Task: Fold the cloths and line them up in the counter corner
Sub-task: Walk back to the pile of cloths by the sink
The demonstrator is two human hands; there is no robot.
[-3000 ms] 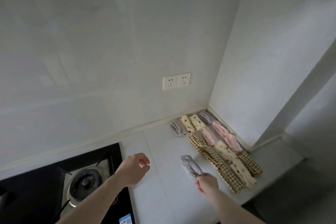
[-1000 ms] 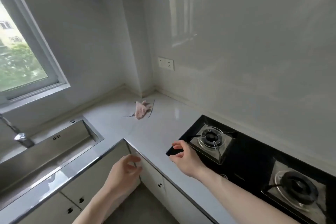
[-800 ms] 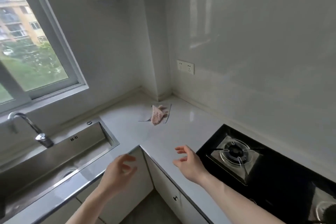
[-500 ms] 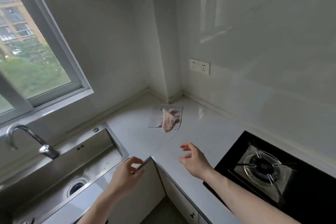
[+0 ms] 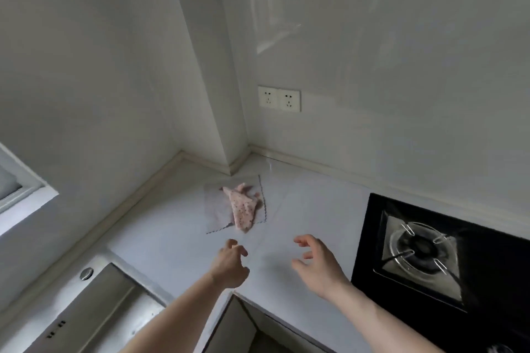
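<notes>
A crumpled pink speckled cloth [image 5: 243,209] lies on a flat pale grey cloth [image 5: 215,209] spread on the white counter [image 5: 309,209], near the inner wall corner. My left hand [image 5: 229,265] hovers just in front of these cloths, fingers loosely curled, holding nothing. My right hand [image 5: 318,264] is a little to the right, over the bare counter, fingers spread and relaxed, also holding nothing. Neither hand touches a cloth.
A black gas hob [image 5: 424,252] with a burner sits at the right. A steel sink [image 5: 94,304] lies at the lower left. A double socket [image 5: 279,98] is on the wall above the corner. The counter's front edge runs below my wrists.
The view swung from the far corner with the folded row to this corner. Both hands moved forward over the counter toward the pink and grey cloths; my right hand no longer holds the grey folded cloth.
</notes>
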